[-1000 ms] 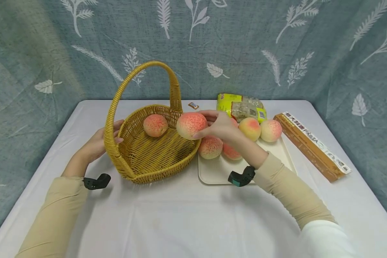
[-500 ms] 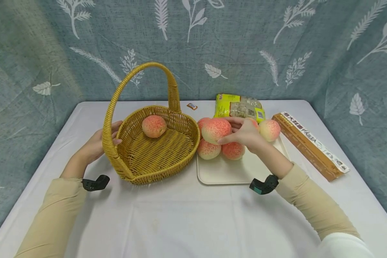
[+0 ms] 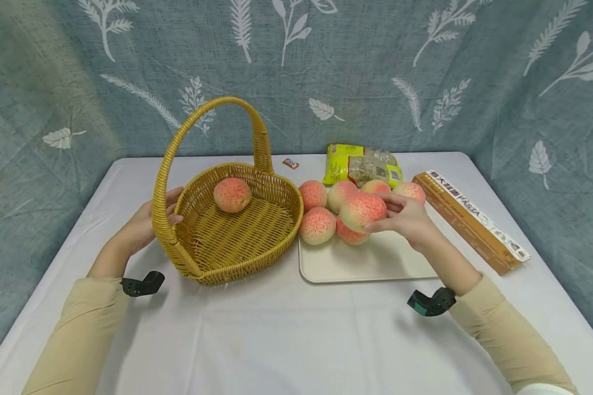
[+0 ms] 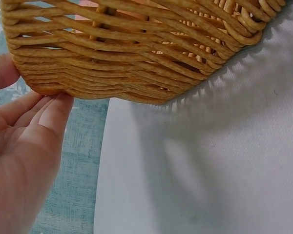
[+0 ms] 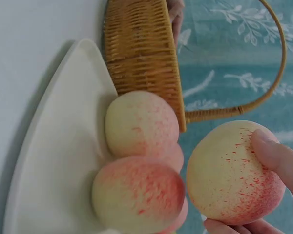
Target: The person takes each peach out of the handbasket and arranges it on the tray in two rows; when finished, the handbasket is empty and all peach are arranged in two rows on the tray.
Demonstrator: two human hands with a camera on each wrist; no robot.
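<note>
My right hand holds a red-and-cream peach above the peaches on a cream tray. In the right wrist view, the thumb lies on one side of this peach and fingertips on the other. A woven basket with a tall arched handle stands at the left, one peach inside it near the back. My left hand grips the basket's left side, by the foot of the handle. In the left wrist view, its fingers are at the woven rim.
Several peaches sit on the left and back parts of the tray. Behind them lies a yellow-green plastic bag. A long brown pasta box lies right of the tray. A small wrapped packet is near the back edge.
My right hand has moved right with the peach, from beside the basket's right rim to over the tray. The left hand still holds the basket's side. The view has shifted slightly.
</note>
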